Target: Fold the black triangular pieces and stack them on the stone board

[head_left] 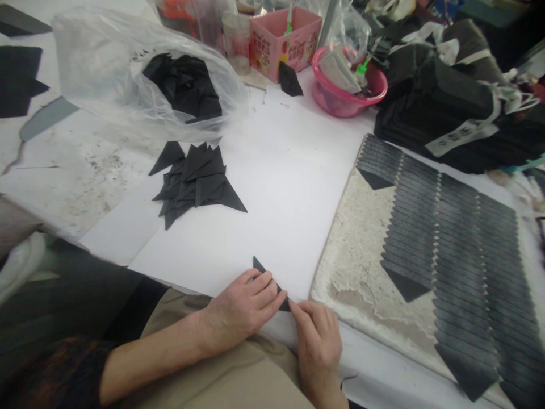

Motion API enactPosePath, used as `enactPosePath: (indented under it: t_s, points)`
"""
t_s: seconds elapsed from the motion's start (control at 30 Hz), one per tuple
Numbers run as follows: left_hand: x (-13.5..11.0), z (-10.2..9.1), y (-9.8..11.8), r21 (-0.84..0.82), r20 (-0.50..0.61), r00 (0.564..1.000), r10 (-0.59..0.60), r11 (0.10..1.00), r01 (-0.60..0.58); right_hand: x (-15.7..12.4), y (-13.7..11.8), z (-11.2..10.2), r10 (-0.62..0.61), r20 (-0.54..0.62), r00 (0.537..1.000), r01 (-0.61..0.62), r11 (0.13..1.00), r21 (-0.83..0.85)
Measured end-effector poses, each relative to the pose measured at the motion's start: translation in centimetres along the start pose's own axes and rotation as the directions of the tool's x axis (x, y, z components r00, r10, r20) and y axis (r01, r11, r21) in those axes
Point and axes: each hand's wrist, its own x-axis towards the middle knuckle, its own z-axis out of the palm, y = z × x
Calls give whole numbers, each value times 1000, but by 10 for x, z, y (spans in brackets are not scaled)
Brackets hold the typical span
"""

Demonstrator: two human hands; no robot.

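A dark, narrow, pointed piece of sheet material (258, 264) lies at the near edge of the white work surface. My left hand (242, 304) is closed over its middle, the fingers pressing it down. At its right end, my right hand (319, 338) pinches the corner between thumb and fingers. Part of the piece is hidden under my left fingers. Beyond my hands is a loose pile of black pointed pieces (204, 176). To the right, a pale, worn board (340, 255) carries overlapping rows of the same dark pieces (413, 233), their pointed ends showing.
A clear plastic bag (97, 68) with black pieces inside lies at the back left. Behind the white surface stand a pink box (266, 54) and a pink bowl (334, 102) with small items. Bundled black stacks (430, 91) sit at the back right.
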Motion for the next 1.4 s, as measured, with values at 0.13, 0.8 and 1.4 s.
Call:
enactPosePath:
  t_s: [0.13, 0.8, 1.4]
  points:
    - [0, 2, 3, 36, 4, 1000, 22, 999, -22, -2, 0, -1, 2, 13, 1000, -2, 1000, -11]
    - [-1, 5, 5, 23, 19, 998, 58, 998, -59, -5, 1, -4, 34, -64, 997, -34, 999, 6]
    - [3, 3, 2, 5, 61, 989, 137, 990, -138, -6, -1, -7, 60, -47, 997, -60, 998, 7]
